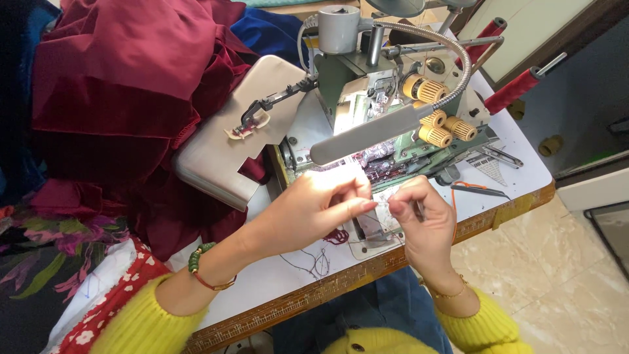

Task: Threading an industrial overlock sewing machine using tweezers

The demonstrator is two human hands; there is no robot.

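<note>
Hands meet in front of a green overlock sewing machine (380, 98) on a white work table (288, 275). The left hand (314, 210) comes in from the lower left, its thumb and forefinger pinched together at the tips; the right hand (422, 219) comes up from below, fingers curled and pinched just opposite. The two sets of fingertips are almost touching. Whatever they pinch is too fine to make out, though dark thread (318, 262) trails loosely across the table beneath the left hand. Both hands hover over the machine's open front, just under a long grey lamp bar (373, 134) on a flexible metal neck.

To the left, the machine's grey swing-out cover (226, 147) lies open, and a heap of dark red fabric (118, 85) fills the table's left side up to that cover. To the right of the right hand, small scissors with orange handles (478, 189) and metal tweezers (501, 156) lie near the table's right edge. The near table edge carries a wooden ruler strip (367, 269), just below both wrists. Open room remains on the white surface between the forearms. Yellow knit sleeves (141, 321) cover both arms; the left wrist wears a green bead bracelet (196, 259).
</note>
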